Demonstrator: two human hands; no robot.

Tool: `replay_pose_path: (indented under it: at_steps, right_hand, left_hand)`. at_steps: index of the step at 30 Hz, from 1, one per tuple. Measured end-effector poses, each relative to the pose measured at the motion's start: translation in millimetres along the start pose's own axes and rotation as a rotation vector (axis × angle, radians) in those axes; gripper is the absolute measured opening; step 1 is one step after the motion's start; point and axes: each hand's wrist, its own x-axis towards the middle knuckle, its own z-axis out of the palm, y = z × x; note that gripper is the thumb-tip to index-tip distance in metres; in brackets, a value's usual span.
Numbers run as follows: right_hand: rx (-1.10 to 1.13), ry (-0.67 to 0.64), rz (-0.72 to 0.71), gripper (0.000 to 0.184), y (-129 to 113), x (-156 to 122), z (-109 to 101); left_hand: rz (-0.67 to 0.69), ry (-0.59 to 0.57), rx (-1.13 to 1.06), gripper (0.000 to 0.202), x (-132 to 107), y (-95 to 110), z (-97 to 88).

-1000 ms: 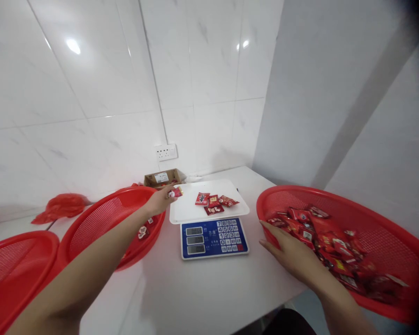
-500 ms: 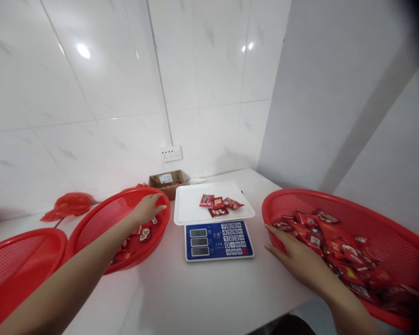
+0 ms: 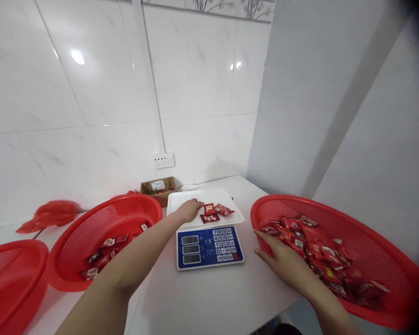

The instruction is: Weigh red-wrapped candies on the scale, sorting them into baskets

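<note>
My left hand (image 3: 190, 210) is over the white tray (image 3: 181, 218) of a digital scale (image 3: 209, 249), fingers curled down and closed at the left side of several small red packets (image 3: 224, 210). The leftmost packet is hidden under or in those fingers. With my right hand (image 3: 282, 256) I grip the near left rim of a red plastic basket (image 3: 370, 232), the thumb apart from the fingers. Many glossy red packets (image 3: 321, 251) lie in that basket. The digits on the scale's displays are too faint to read.
To the left, a second red basket (image 3: 61, 246) holds some red packets (image 3: 108, 249). Another red basket (image 3: 38, 265) is beside it, cut off by the frame. A red plastic bag (image 3: 50, 215), a small cardboard box (image 3: 158, 188) and a wall socket (image 3: 164, 160) are behind.
My left hand has moved right from above the left basket to the packets on the scale tray. My right hand stays on the right basket's rim. The view has shifted slightly.
</note>
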Motion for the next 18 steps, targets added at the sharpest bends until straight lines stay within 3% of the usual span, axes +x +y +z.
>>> replay_pose_path:
  at_steps: [3, 7, 11, 14, 18]
  right_hand:
    - [-0.007, -0.025, 0.018, 0.054, -1, 0, -1]
    - [-0.027, -0.044, 0.043, 0.054, 1, 0, 0]
    - [-0.077, 0.087, -0.031, 0.051, -3, 9, 3]
    - [-0.067, 0.158, -0.1, 0.049, -25, 28, 1]
    - [-0.079, 0.085, -0.194, 0.045, -64, 69, 1]
  left_hand:
    - [-0.063, 0.057, 0.016, 0.027, -17, -12, -14.2]
    - [-0.192, 0.132, 0.048, 0.027, -64, -36, -43.3]
    - [-0.313, 0.082, 0.053, 0.032, -121, -56, -60.7]
    - [-0.354, -0.015, 0.011, 0.049, -157, -55, -55.7]
    - [-0.42, -0.076, 0.006, 0.065, -188, -34, -32.3]
